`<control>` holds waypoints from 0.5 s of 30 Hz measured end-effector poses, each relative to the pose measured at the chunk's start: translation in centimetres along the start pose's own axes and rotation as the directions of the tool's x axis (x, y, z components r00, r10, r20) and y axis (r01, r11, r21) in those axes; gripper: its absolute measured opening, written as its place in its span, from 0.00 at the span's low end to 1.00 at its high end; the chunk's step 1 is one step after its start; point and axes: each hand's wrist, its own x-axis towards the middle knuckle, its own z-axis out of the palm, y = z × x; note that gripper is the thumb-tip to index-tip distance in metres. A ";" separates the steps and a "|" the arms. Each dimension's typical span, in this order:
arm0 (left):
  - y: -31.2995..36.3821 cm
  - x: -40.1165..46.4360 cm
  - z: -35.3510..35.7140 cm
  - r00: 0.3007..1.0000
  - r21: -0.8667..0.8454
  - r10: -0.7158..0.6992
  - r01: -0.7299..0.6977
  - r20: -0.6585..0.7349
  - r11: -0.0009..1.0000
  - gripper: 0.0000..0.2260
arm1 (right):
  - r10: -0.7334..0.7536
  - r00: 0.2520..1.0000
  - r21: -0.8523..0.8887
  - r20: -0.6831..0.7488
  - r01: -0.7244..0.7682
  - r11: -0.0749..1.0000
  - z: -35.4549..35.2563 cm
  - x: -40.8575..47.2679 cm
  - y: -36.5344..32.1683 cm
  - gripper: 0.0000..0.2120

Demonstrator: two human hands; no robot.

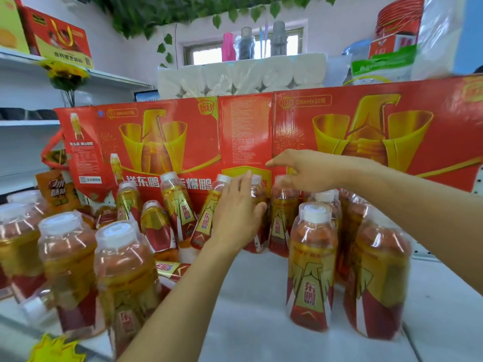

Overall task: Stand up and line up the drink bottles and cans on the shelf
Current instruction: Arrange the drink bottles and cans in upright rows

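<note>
Many drink bottles with white caps and red-and-gold labels crowd a white shelf. My left hand wraps around one upright bottle in the back row, against the cartons. My right hand hovers with its fingers spread just over the cap of the neighbouring upright bottle. Two bottles lean to the left of my left hand. One bottle lies flat. Upright bottles stand at the front right and at the front left.
Two big red drink cartons form a wall behind the bottles, with packs of toilet rolls on top. An orange snack bag stands at the far left. A yellow price tag hangs on the shelf's front edge.
</note>
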 end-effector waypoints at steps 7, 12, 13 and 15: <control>0.8 -8.9 -6.0 0.930 0.088 0.253 -0.238 -0.267 0.967 0.25 | -0.034 0.877 0.139 -0.479 0.114 0.984 1.6 -6.6 -6.7 0.17; -2.6 -15.0 -10.2 0.868 0.122 0.351 -0.329 -0.351 0.936 0.19 | 0.056 0.803 0.381 -0.593 0.218 0.899 5.4 -8.6 -14.2 0.15; -3.7 -15.7 -10.9 0.860 0.129 0.350 -0.325 -0.371 0.937 0.18 | 0.059 0.820 0.417 -0.570 0.227 0.880 6.3 -8.5 -15.7 0.16; -6.1 -16.6 -12.2 0.849 0.137 0.341 -0.312 -0.404 0.940 0.18 | 0.066 0.859 0.502 -0.507 0.232 0.833 8.0 -8.1 -18.3 0.20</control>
